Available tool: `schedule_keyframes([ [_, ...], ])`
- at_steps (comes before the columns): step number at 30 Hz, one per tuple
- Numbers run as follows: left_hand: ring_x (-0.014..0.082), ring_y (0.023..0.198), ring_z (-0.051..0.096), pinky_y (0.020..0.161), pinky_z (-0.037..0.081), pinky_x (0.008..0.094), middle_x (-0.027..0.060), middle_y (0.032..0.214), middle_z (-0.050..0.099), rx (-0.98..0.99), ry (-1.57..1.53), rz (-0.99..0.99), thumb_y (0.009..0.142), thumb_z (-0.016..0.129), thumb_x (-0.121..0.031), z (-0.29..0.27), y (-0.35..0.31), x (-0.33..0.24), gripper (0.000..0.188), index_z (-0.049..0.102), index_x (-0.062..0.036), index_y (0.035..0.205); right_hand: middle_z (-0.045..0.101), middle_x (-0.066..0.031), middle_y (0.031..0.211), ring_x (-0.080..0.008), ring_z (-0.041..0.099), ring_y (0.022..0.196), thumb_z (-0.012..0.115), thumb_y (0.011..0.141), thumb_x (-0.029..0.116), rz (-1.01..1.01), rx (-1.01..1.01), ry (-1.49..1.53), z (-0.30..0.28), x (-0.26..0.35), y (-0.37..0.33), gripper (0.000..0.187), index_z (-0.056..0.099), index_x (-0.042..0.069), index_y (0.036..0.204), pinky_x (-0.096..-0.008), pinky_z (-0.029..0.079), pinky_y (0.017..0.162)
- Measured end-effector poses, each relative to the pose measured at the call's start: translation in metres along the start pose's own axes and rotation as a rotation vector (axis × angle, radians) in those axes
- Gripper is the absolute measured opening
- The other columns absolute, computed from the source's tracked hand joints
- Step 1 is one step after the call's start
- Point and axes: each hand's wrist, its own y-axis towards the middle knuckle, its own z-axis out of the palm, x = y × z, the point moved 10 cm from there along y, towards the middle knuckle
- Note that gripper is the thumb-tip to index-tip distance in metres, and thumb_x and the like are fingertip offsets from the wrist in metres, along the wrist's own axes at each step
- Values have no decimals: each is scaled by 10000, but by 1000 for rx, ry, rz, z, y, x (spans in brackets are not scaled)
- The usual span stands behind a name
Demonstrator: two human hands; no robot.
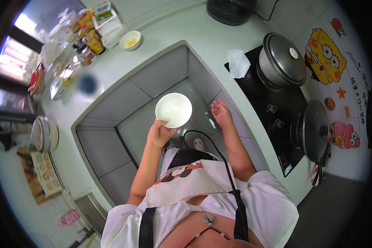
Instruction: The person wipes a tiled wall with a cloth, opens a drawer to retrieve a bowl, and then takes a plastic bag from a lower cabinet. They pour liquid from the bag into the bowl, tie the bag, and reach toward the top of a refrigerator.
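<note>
A white bowl [173, 110] is held by its near rim in my left hand [160, 133], with the thumb over the edge. Its inside faces up and looks bare. To the right of the bowl, my right hand [222, 113] is raised with the fingers apart and nothing in it. Both hands are over the floor, within the bend of the counter.
Pale counter [161, 31] wraps around me. Rightward, a black hob [273, 111] carries a lidded pot [282, 60] and a lidded pan [315, 130]; a white tissue [238, 63] lies by it. A small bowl [130, 40], bottles [94, 43] and a dark appliance [230, 10] stand farther back.
</note>
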Motion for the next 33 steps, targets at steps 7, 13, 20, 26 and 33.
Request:
schedule_keyframes([
  [7,285,1083,427,866,356,476,105,1186,415,1,154,-210,639,498,-55,-17,71,-31,551,394,-113,1178,452,-29,1214,-249,522,1015,455,869,82,-196,-338,483,-66,2,55,349,370,119,1205,-372,437,862],
  [13,263,1124,375,909,316,497,61,1213,370,60,265,-245,618,459,-53,-11,109,-84,644,352,-192,1237,554,-76,1098,-224,530,1017,440,825,-17,-445,-405,847,-76,5,86,227,526,71,1016,-386,429,881],
  [20,274,1105,392,899,331,487,63,1206,373,64,344,-273,622,452,-62,-30,123,-128,619,342,-170,1222,560,-123,1076,-271,526,1024,350,653,-169,-653,-161,1000,-72,14,113,441,524,12,1016,-415,414,911],
  [26,279,1151,358,926,317,461,72,1251,335,74,377,-364,640,511,-93,-41,125,-132,638,342,-166,1252,585,-68,947,-232,554,927,452,675,-80,-503,-308,783,-52,-49,66,264,540,54,885,-372,442,856],
  [33,257,1132,376,906,325,471,60,1234,361,172,393,-448,642,499,-72,-16,135,-108,625,352,-187,1238,557,-7,738,-125,521,639,658,738,138,-364,-820,251,-67,-134,-77,148,512,128,757,-252,440,586],
])
